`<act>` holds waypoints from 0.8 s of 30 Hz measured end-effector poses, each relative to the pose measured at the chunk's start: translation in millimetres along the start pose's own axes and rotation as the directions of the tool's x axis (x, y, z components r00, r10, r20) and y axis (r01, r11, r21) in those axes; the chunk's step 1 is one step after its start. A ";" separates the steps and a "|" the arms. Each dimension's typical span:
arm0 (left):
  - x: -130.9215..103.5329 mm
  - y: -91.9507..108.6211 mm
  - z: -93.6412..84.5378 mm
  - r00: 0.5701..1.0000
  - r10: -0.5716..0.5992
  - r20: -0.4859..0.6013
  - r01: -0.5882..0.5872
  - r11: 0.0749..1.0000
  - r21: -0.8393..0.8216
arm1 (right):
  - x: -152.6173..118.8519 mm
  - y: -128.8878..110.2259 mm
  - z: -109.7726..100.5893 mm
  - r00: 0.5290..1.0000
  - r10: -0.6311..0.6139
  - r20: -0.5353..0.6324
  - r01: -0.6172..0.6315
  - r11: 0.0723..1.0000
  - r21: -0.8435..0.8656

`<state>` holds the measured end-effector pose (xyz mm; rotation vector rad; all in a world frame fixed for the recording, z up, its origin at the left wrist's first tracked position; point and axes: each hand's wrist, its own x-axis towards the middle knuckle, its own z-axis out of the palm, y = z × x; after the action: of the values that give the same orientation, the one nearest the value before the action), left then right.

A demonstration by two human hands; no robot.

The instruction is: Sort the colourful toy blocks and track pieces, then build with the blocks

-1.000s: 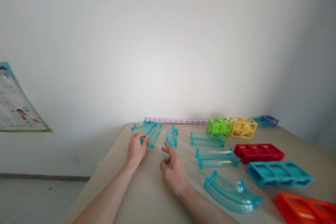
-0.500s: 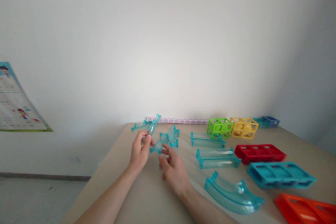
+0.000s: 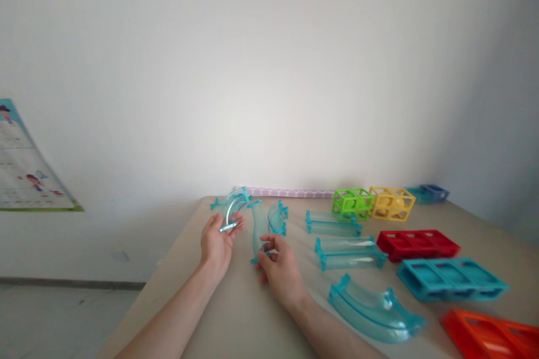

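Note:
My left hand (image 3: pixel 218 238) is closed on a curved, see-through teal track piece (image 3: pixel 232 205), held up above the table with its arc toward the back. To the right, my right hand (image 3: pixel 280 263) pinches the near end of a second teal track piece (image 3: pixel 258 224), which points away from me. Its fingers partly hide that end. Just beyond, a short curved teal piece (image 3: pixel 275 219) sits on the table. Another teal piece (image 3: pixel 215 202) lies at the back left, partly hidden behind the piece in my left hand.
Two straight teal channels (image 3: pixel 351 255) and a large curved one (image 3: pixel 374 314) lie to the right. Green (image 3: pixel 352 205) and yellow (image 3: pixel 391 204) frame blocks stand behind red (image 3: pixel 416 245), teal (image 3: pixel 452 279) and orange (image 3: pixel 492 334) ones. A wall borders the table's (image 3: pixel 227 314) back.
The piece in my left hand has turned so its curve shows broadside. The piece at my right hand has swung lengthwise, its near end now between the fingers.

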<state>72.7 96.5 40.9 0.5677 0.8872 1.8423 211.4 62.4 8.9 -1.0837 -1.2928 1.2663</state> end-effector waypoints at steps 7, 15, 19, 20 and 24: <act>2.2 3.6 -0.3 0.997 0.075 0.035 -0.073 0.996 -0.048 | -2.4 -2.7 1.7 0.996 -0.078 -0.036 0.081 0.992 0.098; 23.5 10.4 -11.0 0.937 0.183 -0.296 -0.174 0.983 0.058 | -5.0 -2.0 1.7 0.998 -0.064 -0.017 0.066 0.992 0.104; 27.2 12.9 -12.4 0.927 0.201 -0.316 -0.169 0.978 0.125 | -5.1 -2.2 1.7 0.999 -0.041 0.008 0.040 0.995 0.092; 27.1 12.6 -12.0 0.930 0.203 -0.306 -0.163 0.975 0.152 | -5.2 -2.5 1.9 0.999 -0.037 0.018 0.035 0.996 0.085; 29.4 10.5 -14.5 0.931 0.245 -0.270 -0.149 0.932 0.330 | -5.9 -3.9 1.9 0.999 -0.038 0.039 0.035 0.995 0.093</act>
<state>44.2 115.8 39.9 0.5862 1.3848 2.0267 210.3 56.1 12.5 -0.9700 -1.2661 1.3134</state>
